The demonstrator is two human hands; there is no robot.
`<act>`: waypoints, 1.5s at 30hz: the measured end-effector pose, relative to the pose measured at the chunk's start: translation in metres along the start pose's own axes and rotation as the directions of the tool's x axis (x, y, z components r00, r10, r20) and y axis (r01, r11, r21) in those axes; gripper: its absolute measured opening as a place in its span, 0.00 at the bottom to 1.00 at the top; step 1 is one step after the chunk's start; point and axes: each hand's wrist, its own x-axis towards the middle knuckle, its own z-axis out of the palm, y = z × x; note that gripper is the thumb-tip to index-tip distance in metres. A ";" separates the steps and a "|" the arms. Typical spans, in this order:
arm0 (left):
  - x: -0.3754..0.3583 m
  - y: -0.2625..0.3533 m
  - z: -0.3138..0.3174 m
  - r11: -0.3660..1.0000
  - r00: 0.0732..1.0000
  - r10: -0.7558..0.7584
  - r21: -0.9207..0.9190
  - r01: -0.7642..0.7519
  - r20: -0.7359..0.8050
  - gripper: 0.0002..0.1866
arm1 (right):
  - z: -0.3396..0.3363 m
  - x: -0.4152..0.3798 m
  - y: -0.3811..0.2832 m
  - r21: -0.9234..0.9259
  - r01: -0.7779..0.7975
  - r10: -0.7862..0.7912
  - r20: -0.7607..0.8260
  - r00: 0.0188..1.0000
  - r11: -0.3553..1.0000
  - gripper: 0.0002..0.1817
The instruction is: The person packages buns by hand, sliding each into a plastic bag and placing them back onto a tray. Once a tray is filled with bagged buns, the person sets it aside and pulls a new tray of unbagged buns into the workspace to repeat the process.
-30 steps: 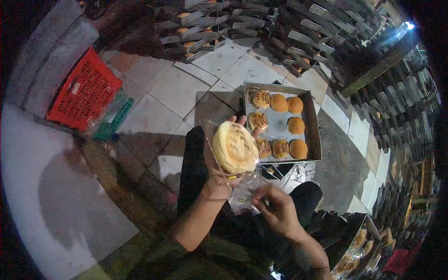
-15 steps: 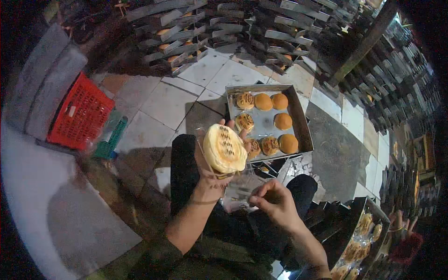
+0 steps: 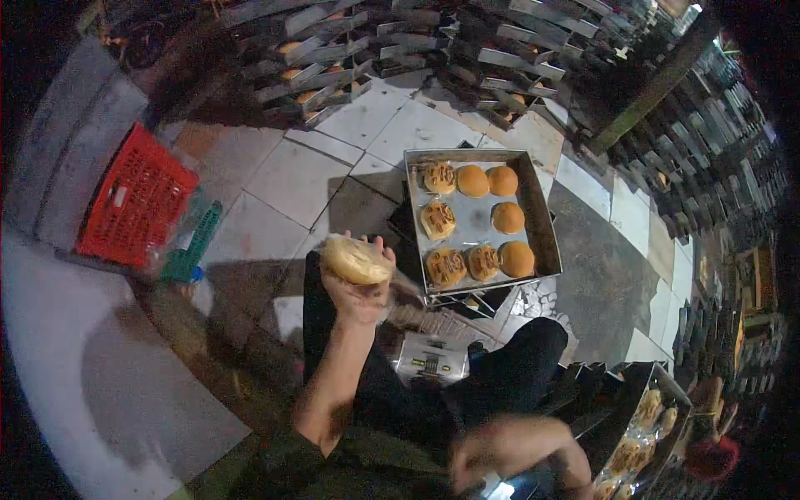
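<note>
A pale round bun (image 3: 357, 260) in clear plastic rests on the palm of my left hand (image 3: 364, 302), its fingers curled up round the far side. My right hand (image 3: 492, 454) is low near my lap, smeared by motion, and its fingers cannot be made out. Between my legs lies a stack of clear printed plastic bags (image 3: 432, 358). In front stands a metal tray (image 3: 546, 242) with several buns; some are plain brown (image 3: 507, 217), others sit in printed plastic wrap (image 3: 437, 221).
A red basket (image 3: 137, 200) and a green one (image 3: 193, 242) stand at the left. Lower right, a tray (image 3: 658, 379) holds several wrapped buns. Stacked metal trays (image 3: 408, 42) line the back and right. A person's hand (image 3: 708, 408) shows at the far right.
My left hand has moved left with the bun, which is now tilted and in plastic. My right hand has dropped from beside the bags toward the bottom edge.
</note>
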 end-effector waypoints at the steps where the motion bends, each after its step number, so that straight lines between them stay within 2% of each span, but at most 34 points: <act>1: -0.028 -0.006 0.022 0.988 0.999 -0.005 0.153 -0.003 0.054 0.25 | -0.012 -0.005 -0.002 0.014 -0.264 0.255 -0.309 0.916 0.964 0.25; 2: -0.051 -0.013 0.037 0.953 0.994 -0.020 0.303 -0.014 0.111 0.26 | -0.011 0.003 0.009 -0.130 -0.277 0.034 -0.854 0.519 0.952 0.42; 3: -0.076 -0.023 0.035 0.946 0.957 -0.272 0.208 0.247 0.102 0.29 | -0.025 0.014 0.026 -0.219 -0.281 -0.110 -0.928 0.356 0.935 0.51; 4: -0.097 -0.029 0.028 0.865 0.857 -0.501 0.104 0.492 0.119 0.33 | -0.030 0.032 0.055 -0.214 0.132 -0.240 -0.944 0.227 0.968 0.51; 5: -0.100 -0.021 0.022 0.872 0.865 -0.488 0.095 0.479 0.120 0.33 | -0.028 0.041 0.062 -0.054 0.235 -0.101 -0.976 0.192 0.971 0.47; 6: -0.100 -0.005 0.015 0.912 0.935 -0.351 0.247 0.328 0.056 0.29 | -0.025 0.050 0.066 0.105 0.341 0.049 -0.984 0.169 0.934 0.43; 7: -0.099 0.015 0.008 0.896 0.980 -0.198 0.406 0.177 0.011 0.25 | -0.026 0.059 0.070 0.210 0.343 0.110 -0.951 0.289 0.915 0.38; 8: -0.096 0.033 0.000 0.749 0.998 0.045 0.659 -0.068 0.051 0.24 | -0.028 0.071 0.074 0.310 0.336 0.160 -0.899 0.407 0.889 0.33; 10: -0.114 0.069 -0.019 0.215 0.997 -0.076 0.976 -0.013 0.030 0.23 | 0.002 0.109 0.104 0.329 0.110 0.261 -0.877 0.405 0.938 0.18; 13: -0.118 0.088 -0.028 0.138 0.982 0.147 0.986 0.095 -0.115 0.22 | 0.033 0.135 0.108 0.551 0.087 0.436 -0.738 0.516 0.830 0.13; 14: -0.118 0.087 -0.027 0.136 0.980 0.156 0.985 0.104 -0.125 0.22 | 0.042 0.141 0.121 0.520 0.076 0.446 -0.790 0.420 0.851 0.12; 15: -0.119 0.078 -0.023 0.098 0.979 0.196 0.994 0.041 -0.060 0.22 | 0.050 0.143 0.128 0.491 0.054 0.452 -0.835 0.315 0.869 0.12; 18: -0.115 0.060 -0.013 0.053 0.956 0.286 0.995 -0.087 0.068 0.21 | 0.022 0.131 0.111 0.563 -0.082 0.557 -0.767 0.318 0.822 0.11; 19: -0.112 0.056 -0.003 0.204 0.915 0.342 0.933 -0.296 0.215 0.21 | 0.008 0.125 0.090 0.400 -0.124 0.416 -0.826 0.381 0.908 0.10; 20: -0.111 0.054 0.003 0.333 0.846 0.415 0.809 -0.484 0.335 0.22 | 0.007 0.121 0.081 0.402 -0.124 0.418 -0.828 0.374 0.907 0.10; 21: -0.110 0.054 0.004 0.362 0.831 0.422 0.773 -0.521 0.363 0.17 | 0.008 0.119 0.074 0.294 -0.106 0.312 -0.872 0.378 0.950 0.09; 22: -0.110 0.059 0.001 0.363 0.830 0.416 0.770 -0.525 0.370 0.17 | 0.007 0.118 0.071 0.174 -0.086 0.194 -0.905 0.379 0.981 0.09; 24: -0.108 0.070 -0.013 -0.046 0.987 0.149 0.998 -0.047 0.054 0.14 | 0.020 0.118 0.099 0.205 -0.054 0.209 -0.896 0.392 0.977 0.08; 25: -0.107 0.061 -0.019 -0.066 0.957 0.288 0.998 -0.005 0.023 0.11 | 0.031 0.120 0.123 0.160 -0.136 0.201 -0.897 0.393 0.978 0.08; 26: -0.106 0.063 -0.022 -0.069 0.958 0.286 0.998 -0.013 0.032 0.11 | 0.030 0.123 0.128 0.112 -0.217 0.191 -0.900 0.392 0.970 0.08; 28: -0.108 0.068 -0.024 -0.317 0.976 0.206 0.939 0.135 -0.070 0.09 | 0.029 0.114 0.108 0.113 -0.267 0.212 -0.901 0.378 0.957 0.09; 30: -0.117 0.062 0.018 -0.279 0.968 0.253 0.958 0.065 0.008 0.09 | 0.012 0.110 0.074 0.143 -0.167 0.198 -0.902 0.383 0.976 0.07; 31: -0.127 0.063 0.046 -0.260 0.968 0.182 0.958 -0.125 0.175 0.09 | 0.002 0.104 0.055 0.127 -0.160 0.179 -0.909 0.377 0.979 0.07; 32: -0.134 0.065 0.059 -0.229 0.940 0.114 0.929 -0.290 0.321 0.10 | -0.003 0.094 0.035 -0.063 -0.125 -0.006 -0.910 0.415 0.990 0.05; 33: -0.134 0.066 0.062 -0.231 0.942 0.113 0.931 -0.284 0.316 0.10 | -0.005 0.089 0.023 -0.246 -0.083 -0.185 -0.875 0.448 0.966 0.05; 34: -0.131 0.068 0.066 -0.283 0.868 0.170 0.867 -0.411 0.467 0.10 | -0.011 0.092 0.017 -0.352 0.035 -0.342 -0.872 0.350 0.935 0.06; 35: -0.122 0.070 0.073 -0.342 0.757 0.216 0.774 -0.533 0.617 0.10 | -0.018 0.099 0.019 -0.360 0.039 -0.355 -0.886 0.300 0.932 0.05; 36: -0.107 0.070 0.077 -0.405 0.819 0.225 0.815 -0.414 0.527 0.09 | -0.026 0.108 0.027 -0.367 0.042 -0.366 -0.897 0.247 0.929 0.04; 37: -0.088 0.071 0.073 -0.463 0.874 0.240 0.841 -0.280 0.423 0.09 | -0.045 0.126 0.052 -0.370 -0.075 -0.337 -0.900 0.277 0.926 0.05; 38: -0.061 0.073 0.046 -0.366 0.863 0.271 0.875 -0.317 0.426 0.08 | -0.055 0.138 0.074 -0.361 -0.195 -0.294 -0.907 0.302 0.912 0.07; 40: -0.042 0.076 0.052 0.019 0.842 0.477 0.955 -0.297 0.253 0.09 | -0.054 0.125 0.076 -0.159 -0.153 -0.122 -0.967 0.226 0.975 0.09; 41: -0.038 0.078 0.058 0.018 0.836 0.474 0.946 -0.323 0.276 0.09 | -0.068 0.124 0.072 0.004 -0.085 0.018 -0.986 0.166 0.996 0.11; 43: -0.080 0.079 0.047 -0.150 0.811 0.404 0.906 -0.396 0.422 0.10 | -0.030 0.108 0.061 0.107 -0.167 0.141 -0.968 0.206 0.980 0.13; 45: -0.079 0.078 -0.001 -0.095 0.847 0.433 0.950 -0.299 0.309 0.10 | -0.015 0.113 0.093 0.259 -0.111 0.278 -0.936 0.217 0.959 0.13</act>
